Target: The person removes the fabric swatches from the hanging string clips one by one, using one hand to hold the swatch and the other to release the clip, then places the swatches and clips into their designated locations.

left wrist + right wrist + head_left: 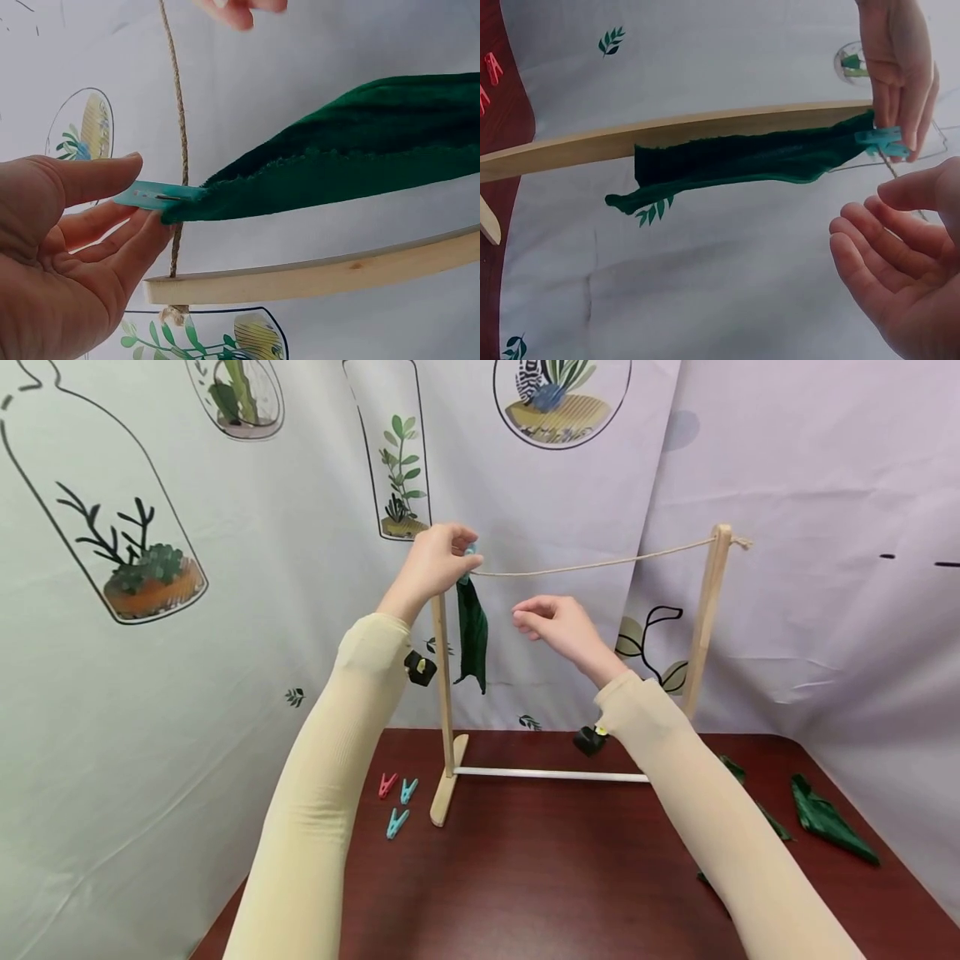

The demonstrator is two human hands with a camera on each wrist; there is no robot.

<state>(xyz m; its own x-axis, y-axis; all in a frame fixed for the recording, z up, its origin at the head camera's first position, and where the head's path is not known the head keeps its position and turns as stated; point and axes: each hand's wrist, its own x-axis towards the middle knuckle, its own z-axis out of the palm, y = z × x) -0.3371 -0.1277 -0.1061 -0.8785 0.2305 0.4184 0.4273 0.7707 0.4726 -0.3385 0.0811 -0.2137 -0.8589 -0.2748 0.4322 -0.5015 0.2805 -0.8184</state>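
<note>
At the left end of a thin rope (592, 565), my left hand (438, 564) pinches a light-blue clothespin (154, 196) between thumb and fingers. A dark green velvety cloth (472, 635) hangs lengthwise from the clothespin, with its top corner at the rope. My right hand (561, 628) hovers below the rope, to the right of the cloth and apart from it. Its fingers are loosely bent, and nothing shows between them and the thumb in the right wrist view.
The rope runs between two wooden posts (707, 618), joined low down by a white bar (547, 774). Left of the stand's foot (448, 785) lie a red clothespin (387, 785) and two blue clothespins (397, 822). Green cloths (828, 818) lie at the table's right, partly behind my right arm.
</note>
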